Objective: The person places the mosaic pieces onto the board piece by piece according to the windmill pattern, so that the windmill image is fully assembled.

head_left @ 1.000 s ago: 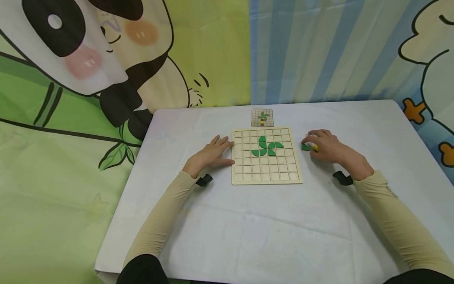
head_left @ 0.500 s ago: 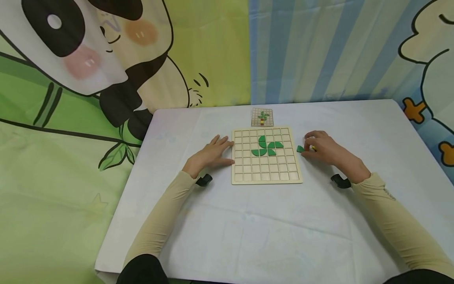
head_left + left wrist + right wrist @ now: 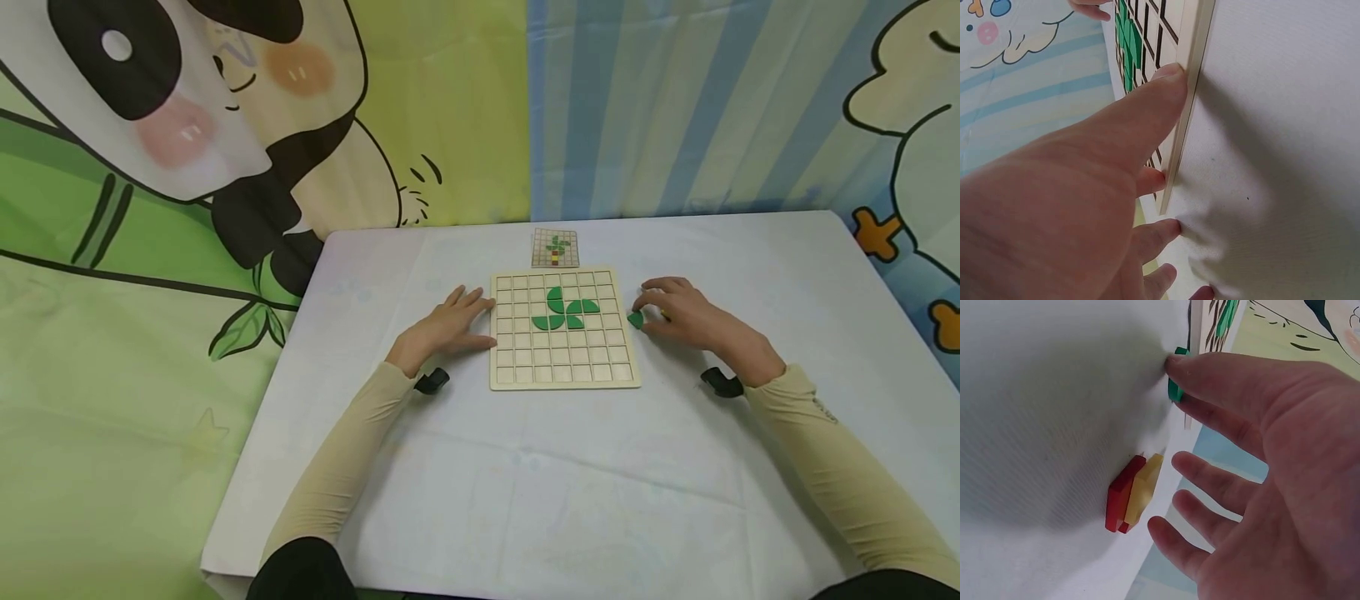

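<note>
My right hand (image 3: 686, 317) is just right of the wooden grid board (image 3: 558, 358). Its thumb and index finger pinch a green quarter-circle tile (image 3: 636, 319) low over the cloth; the right wrist view shows the tile (image 3: 1177, 378) too, with the other fingers spread apart. With straight fingers, my left hand (image 3: 444, 327) touches the board's left edge; in the left wrist view its thumb lies on the board's rim (image 3: 1194, 44). Several green quarter-circle tiles (image 3: 555, 307) lie in the board's upper squares.
Behind the board lies a small pattern card (image 3: 555, 248) with green, red and yellow shapes. Under my right palm, a red tile (image 3: 1124, 497) and a yellow tile (image 3: 1144, 490) sit on the white tablecloth (image 3: 540, 483). A printed cartoon curtain (image 3: 450, 108) hangs behind the table.
My right hand has moved slightly left, bringing the green tile nearer the board and turning it between the fingers. The left hand and the tiles on the board have kept still.
</note>
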Available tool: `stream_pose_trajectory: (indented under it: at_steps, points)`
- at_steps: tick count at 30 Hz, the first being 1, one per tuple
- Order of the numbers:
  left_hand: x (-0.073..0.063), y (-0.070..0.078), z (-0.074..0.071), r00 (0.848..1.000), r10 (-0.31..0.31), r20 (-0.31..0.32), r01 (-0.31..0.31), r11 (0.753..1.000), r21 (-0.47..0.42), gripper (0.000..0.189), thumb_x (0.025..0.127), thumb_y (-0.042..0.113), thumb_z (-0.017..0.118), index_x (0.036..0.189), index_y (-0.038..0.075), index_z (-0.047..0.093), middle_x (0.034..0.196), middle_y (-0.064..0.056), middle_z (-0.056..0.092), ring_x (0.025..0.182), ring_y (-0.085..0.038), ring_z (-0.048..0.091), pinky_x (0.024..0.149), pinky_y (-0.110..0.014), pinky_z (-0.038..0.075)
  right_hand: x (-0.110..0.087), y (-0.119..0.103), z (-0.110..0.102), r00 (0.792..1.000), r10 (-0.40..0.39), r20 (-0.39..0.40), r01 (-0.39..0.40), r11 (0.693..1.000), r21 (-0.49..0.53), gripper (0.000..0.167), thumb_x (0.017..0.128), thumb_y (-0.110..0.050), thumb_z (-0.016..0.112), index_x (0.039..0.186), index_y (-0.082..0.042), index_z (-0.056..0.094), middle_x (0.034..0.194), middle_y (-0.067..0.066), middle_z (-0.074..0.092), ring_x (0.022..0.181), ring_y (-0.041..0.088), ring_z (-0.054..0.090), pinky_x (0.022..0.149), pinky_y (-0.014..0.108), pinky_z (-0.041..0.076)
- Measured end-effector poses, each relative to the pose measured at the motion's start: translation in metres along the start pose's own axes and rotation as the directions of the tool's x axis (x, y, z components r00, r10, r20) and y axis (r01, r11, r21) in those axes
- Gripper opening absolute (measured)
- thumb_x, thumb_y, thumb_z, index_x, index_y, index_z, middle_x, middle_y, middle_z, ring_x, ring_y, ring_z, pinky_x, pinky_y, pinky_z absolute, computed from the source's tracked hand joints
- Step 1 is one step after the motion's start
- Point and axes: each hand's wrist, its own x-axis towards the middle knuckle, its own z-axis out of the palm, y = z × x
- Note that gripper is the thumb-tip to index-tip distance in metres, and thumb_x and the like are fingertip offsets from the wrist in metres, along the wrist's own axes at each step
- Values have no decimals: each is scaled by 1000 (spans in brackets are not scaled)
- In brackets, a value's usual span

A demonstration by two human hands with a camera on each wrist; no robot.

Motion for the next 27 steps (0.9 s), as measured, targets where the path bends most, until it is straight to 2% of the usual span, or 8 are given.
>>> stream_pose_trajectory:
  at_steps: [4,9,13,22,27]
  points:
    - [0,0,0,1000,0,-4,0,1000,0,80,95,58,60,160,25,26,171,-7,9,158,-33,-5,125,-59,14,0,-1,2,1000,13,-9,-13,1000,26,23,90,-12,73,112,-5,68,143,30,48,136,52,33,110,69,28]
    - [0,-1,0,1000,0,-7,-1,1000,-7,81,95,58,61,160,25,27,171,-7,9,158,-32,-6,125,-59,14,0,-2,5,1000,7,1,-8,999,44,25,90,-13,73,114,-5,69,142,29,48,136,50,33,112,67,27]
    - [0,0,0,1000,4,-4,-4,1000,-6,80,95,57,61,160,25,27,171,-7,9,158,-33,-6,125,-59,14,1,-3,6,1000,-10,-20,11,999,51,24,90,-12,74,112,-4,70,141,28,50,135,49,35,113,65,27]
    - [0,0,-1,1000,8,-3,-8,1000,-7,80,95,57,61,160,24,27,171,-7,10,158,-33,-6,125,-59,14,2,-3,7,999,-9,-53,11,999,37,20,89,-14,75,104,-4,68,139,27,51,135,47,37,112,63,31]
    - [0,0,0,1000,5,-2,-5,1000,-6,80,95,57,61,160,24,28,171,-7,9,158,-32,-7,125,-58,14,3,-11,7,997,-38,-60,41,998,46,20,89,-14,76,103,-4,66,139,26,50,136,47,36,110,63,33]
